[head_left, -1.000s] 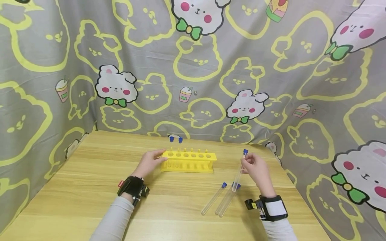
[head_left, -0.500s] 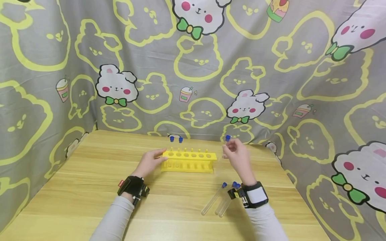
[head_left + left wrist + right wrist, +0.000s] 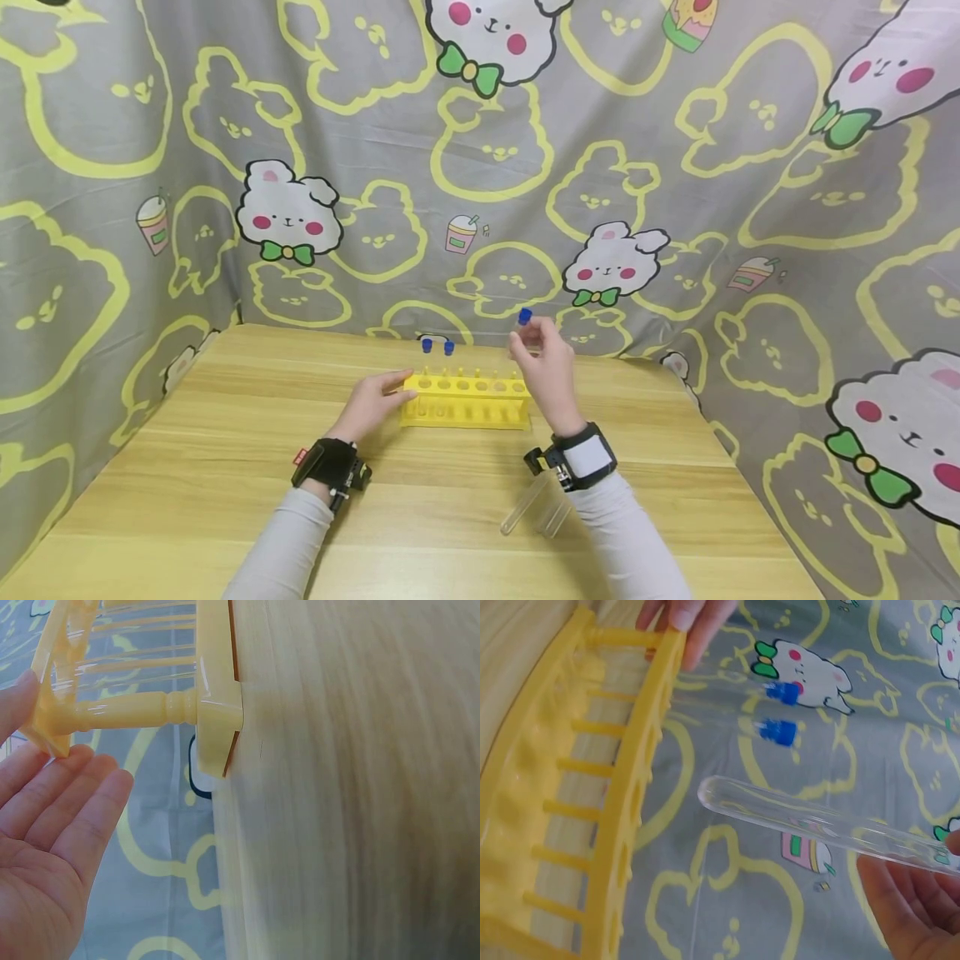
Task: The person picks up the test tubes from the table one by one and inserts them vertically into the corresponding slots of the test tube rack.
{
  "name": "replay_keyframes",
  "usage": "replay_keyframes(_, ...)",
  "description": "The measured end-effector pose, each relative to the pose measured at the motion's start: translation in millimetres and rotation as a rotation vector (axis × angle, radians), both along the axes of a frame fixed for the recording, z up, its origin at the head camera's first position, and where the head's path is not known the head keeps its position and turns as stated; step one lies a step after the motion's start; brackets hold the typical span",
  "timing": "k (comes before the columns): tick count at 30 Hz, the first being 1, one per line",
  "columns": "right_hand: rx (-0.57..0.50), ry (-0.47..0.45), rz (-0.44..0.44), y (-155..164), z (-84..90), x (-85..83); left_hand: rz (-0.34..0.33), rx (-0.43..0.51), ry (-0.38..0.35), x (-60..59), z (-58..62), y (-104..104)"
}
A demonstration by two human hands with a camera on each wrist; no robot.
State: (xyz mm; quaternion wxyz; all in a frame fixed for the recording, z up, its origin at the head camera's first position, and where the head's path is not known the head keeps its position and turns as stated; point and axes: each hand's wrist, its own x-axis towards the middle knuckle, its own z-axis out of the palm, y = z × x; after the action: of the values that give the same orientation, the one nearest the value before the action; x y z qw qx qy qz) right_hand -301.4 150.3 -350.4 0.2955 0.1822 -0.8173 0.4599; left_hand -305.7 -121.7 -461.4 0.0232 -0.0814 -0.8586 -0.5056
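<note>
Near edge of the wooden table: two or three clear test tubes lie loose, partly behind the right wrist, not racked yet. Left hand, fingers straight, steadies the left end of the yellow test tube rack. Right hand pinches a blue-capped test tube, held above the rack's right end, tip not in a hole. Two capped tubes already stand in the back row. Roughly halfway, I'd judge.
</note>
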Motion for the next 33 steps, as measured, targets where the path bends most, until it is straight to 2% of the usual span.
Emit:
replay_keyframes(9,-0.013,0.068,0.032,-20.5,-13.6,-11.2,-0.010,0.007,0.006,-1.0,-1.1,-0.3)
replay_keyframes(19,0.002,0.051,0.032,-34.0,-29.5,-20.7,-0.011,0.013,0.002,-1.3,-2.1,-0.4)
replay_keyframes(33,0.112,-0.073,0.034,-46.8,-59.8,-25.6,-0.012,0.011,0.011,0.3,-0.8,-0.4)
